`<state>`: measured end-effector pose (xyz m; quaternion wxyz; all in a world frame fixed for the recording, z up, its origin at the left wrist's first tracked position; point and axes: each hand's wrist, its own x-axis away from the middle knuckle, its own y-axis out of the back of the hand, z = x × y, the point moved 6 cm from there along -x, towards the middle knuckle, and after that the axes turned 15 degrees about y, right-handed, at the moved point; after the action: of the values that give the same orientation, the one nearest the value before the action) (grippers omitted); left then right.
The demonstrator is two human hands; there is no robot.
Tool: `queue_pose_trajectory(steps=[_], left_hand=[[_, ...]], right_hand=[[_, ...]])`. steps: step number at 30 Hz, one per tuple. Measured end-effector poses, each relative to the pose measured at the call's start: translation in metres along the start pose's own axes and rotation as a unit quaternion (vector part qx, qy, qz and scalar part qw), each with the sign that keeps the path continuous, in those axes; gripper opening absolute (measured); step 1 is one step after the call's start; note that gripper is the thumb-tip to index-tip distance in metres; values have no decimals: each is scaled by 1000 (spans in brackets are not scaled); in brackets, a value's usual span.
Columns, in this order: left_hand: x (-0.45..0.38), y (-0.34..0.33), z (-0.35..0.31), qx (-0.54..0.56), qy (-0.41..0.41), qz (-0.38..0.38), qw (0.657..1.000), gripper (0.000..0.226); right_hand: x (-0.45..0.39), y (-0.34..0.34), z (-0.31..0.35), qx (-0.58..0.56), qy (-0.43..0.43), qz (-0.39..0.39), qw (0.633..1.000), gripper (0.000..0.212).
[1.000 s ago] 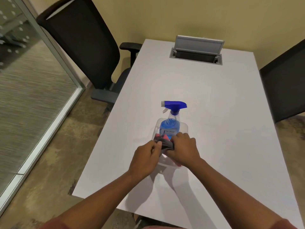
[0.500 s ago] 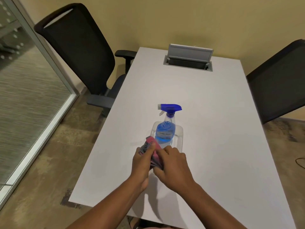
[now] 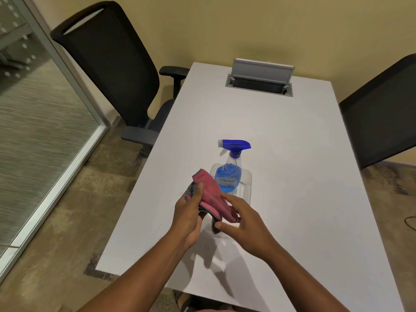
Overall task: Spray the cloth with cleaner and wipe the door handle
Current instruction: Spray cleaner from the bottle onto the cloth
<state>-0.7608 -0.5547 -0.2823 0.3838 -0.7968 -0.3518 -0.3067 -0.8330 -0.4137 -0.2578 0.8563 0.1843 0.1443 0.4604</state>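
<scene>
**Both hands hold the cloth above the worktop**

The left hand (image 3: pixel 188 213) has its grip closed on the pink cloth (image 3: pixel 212 197): the thumb lies across the top of the cloth and the fingers are curled under it. The cloth is folded, with a grey edge, and it is lifted off the worktop (image 3: pixel 292 176). Its upper corner points to about 11 o'clock.

The right hand (image 3: pixel 243 218) meets the cloth from the 4 o'clock side. Its grip is narrow: the thumb and the fingers pinch the lower edge of the cloth, and the other fingers are only loosely bent. The two hands are close together, with the cloth between them.

The spray bottle (image 3: pixel 229 174) stands upright just beyond the cloth, at about 1 o'clock from the hands. It has a blue trigger head, the nozzle points to 9 o'clock, and there is blue liquid in its lower part. It stands inside a clear plastic tray (image 3: pixel 246 183). Neither hand touches the bottle.

A black office chair (image 3: pixel 112 70) stands at 10 o'clock beside the worktop, and a second dark chair (image 3: pixel 380 118) at 2 o'clock. At 12 o'clock, an open cable box (image 3: pixel 258 84) is set into the worktop. A glass wall (image 3: pixel 33 113) is at 9 o'clock.
</scene>
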Motion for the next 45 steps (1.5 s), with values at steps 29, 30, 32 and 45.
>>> queue_pose_trajectory(steps=[29, 30, 32, 45], left_hand=[[-8, 34, 7, -59, 37, 127, 989, 19], [-11, 39, 5, -64, 29, 122, 990, 21], [-16, 46, -2, -138, -6, 102, 985, 38], [-6, -24, -14, -168, 24, 197, 966, 72]], right_hand=[[-60, 57, 6, -287, -16, -137, 948, 25], [-63, 57, 7, -289, -21, -133, 948, 25], [-68, 56, 12, -302, -26, -122, 945, 25], [-84, 49, 21, -388, -100, -29, 916, 29]])
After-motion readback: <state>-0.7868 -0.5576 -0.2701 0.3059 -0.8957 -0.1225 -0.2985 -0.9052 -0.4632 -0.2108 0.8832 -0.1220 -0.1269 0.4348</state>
